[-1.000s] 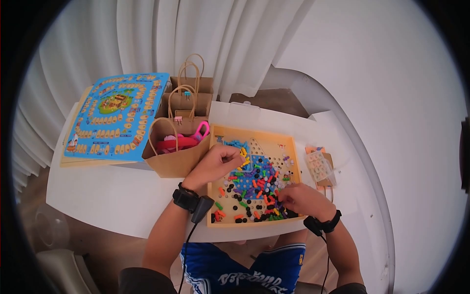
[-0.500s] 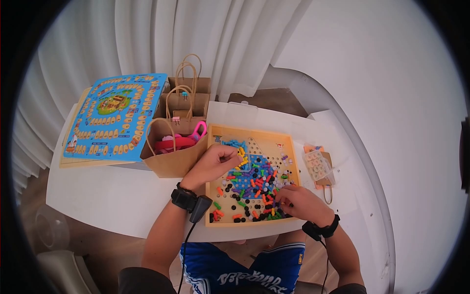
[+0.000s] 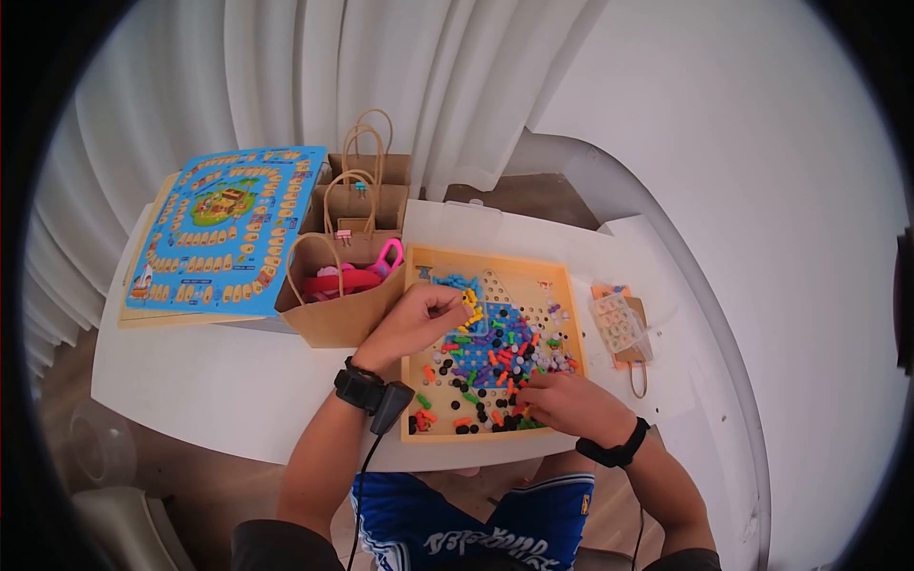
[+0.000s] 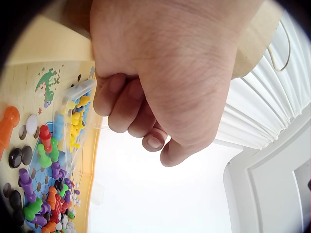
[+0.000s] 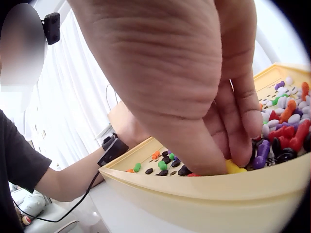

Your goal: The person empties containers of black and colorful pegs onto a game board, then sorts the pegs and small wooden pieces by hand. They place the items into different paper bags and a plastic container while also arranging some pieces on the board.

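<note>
My left hand (image 3: pixel 426 318) is held over a small clear plastic box (image 4: pixel 73 121) of yellow and blue pegs, at the left of a wooden game tray (image 3: pixel 490 434). Its fingers are curled toward the palm, the thumb tip is close by the index finger, and no piece shows between them. Near the tray's front right, my right hand (image 3: pixel 579 406) reaches down into a heap of mixed pieces. Its thumb and fingertips pinch a yellow peg (image 5: pixel 236 167). A purple peg (image 5: pixel 261 154) and red pegs (image 5: pixel 296 137) lie beside these fingertips.
Paper bags (image 3: pixel 347 314) stand left of the tray, the front one holding pink and red things. A blue board game sheet (image 3: pixel 226 228) lies farther left. Right of the tray sits a clear case (image 3: pixel 619 324) with round pale pieces.
My right hand has moved left and toward the tray's front edge, among the pieces. The left hand has stayed almost still over the plastic box.
</note>
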### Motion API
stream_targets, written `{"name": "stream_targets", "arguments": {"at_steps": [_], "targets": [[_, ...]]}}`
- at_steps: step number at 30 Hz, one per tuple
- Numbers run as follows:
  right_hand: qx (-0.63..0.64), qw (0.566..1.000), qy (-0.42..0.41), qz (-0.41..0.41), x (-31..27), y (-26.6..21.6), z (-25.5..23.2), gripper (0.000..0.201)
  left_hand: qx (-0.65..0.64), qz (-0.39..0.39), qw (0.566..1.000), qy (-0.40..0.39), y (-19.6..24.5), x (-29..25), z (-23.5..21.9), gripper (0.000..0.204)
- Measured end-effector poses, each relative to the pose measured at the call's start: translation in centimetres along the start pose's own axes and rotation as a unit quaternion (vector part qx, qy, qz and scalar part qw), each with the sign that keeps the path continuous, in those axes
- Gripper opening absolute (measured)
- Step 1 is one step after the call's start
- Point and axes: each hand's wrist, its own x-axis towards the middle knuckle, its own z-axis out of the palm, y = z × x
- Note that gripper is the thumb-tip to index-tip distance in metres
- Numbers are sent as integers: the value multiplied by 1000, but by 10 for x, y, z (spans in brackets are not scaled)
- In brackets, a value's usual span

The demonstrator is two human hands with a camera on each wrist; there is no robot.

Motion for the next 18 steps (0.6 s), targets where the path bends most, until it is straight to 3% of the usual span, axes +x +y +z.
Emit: {"name": "stream_targets", "arguments": {"at_steps": [11,15,18], "targets": [[-76,993,86,-24,15,6,7,16,-6,-3,1000,-3,-4,1,0,40],[-87,993,78,-21,16,6,4,17,-7,9,1000,-1,-5,1,0,39],[-17,999,46,1,20,6,-14,18,-8,10,1000,0,-2,0,0,39]]}}
